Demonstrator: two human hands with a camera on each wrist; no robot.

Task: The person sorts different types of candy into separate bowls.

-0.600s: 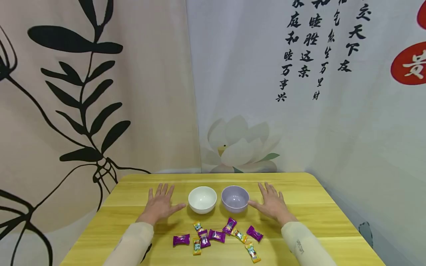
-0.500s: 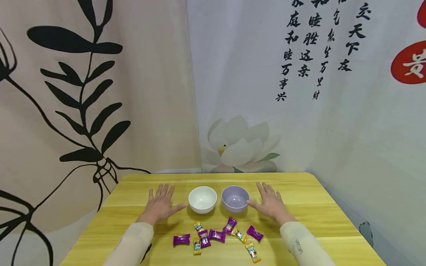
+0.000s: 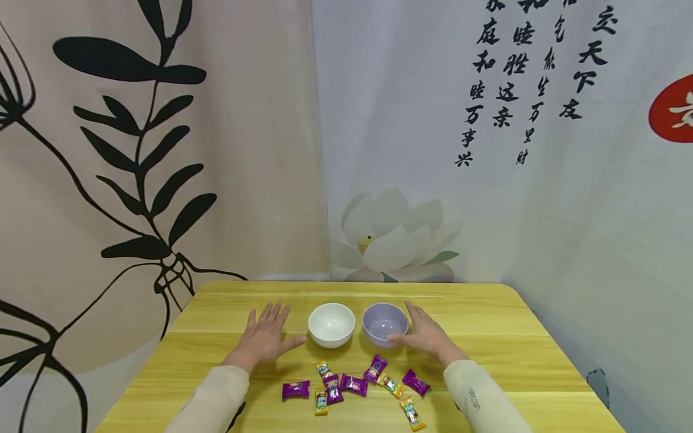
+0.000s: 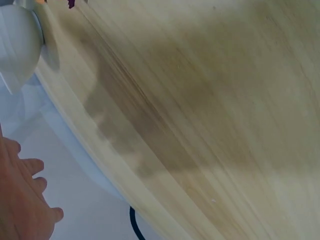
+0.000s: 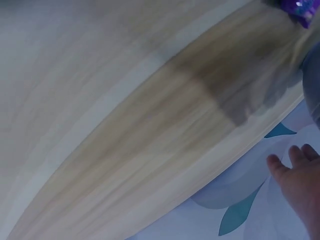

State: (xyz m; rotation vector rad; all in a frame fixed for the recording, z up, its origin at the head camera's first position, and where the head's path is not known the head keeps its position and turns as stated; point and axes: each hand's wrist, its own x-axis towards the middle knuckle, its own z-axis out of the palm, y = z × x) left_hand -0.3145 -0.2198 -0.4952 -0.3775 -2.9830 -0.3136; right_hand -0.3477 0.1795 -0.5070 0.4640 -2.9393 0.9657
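Note:
A white bowl [image 3: 331, 325] and a lilac bowl [image 3: 381, 322] stand side by side toward the back of the table. My left hand [image 3: 265, 338] is left of the white bowl, fingers spread, thumb pointing at its side, holding nothing. My right hand [image 3: 428, 335] is at the lilac bowl's right side, its thumb overlapping the bowl's front and its fingers straight. In the right wrist view the hand [image 5: 302, 190] shows extended fingers near the bowl's edge [image 5: 312, 82]. Closer to me lie several wrapped candies, some purple [image 3: 295, 390], some yellow [image 3: 320, 401].
The yellow wood-grain table [image 3: 487, 313] has rounded back corners. Behind it hangs a cloth backdrop [image 3: 271, 150] with dark plant prints, a pale lotus and black characters. A dark cord [image 4: 135, 222] shows past the table edge in the left wrist view.
My right hand has moved left, from beside the lilac bowl to overlapping its right side, its fingers drawn closer together. The head view has shifted slightly. Bowls and candies stay in place.

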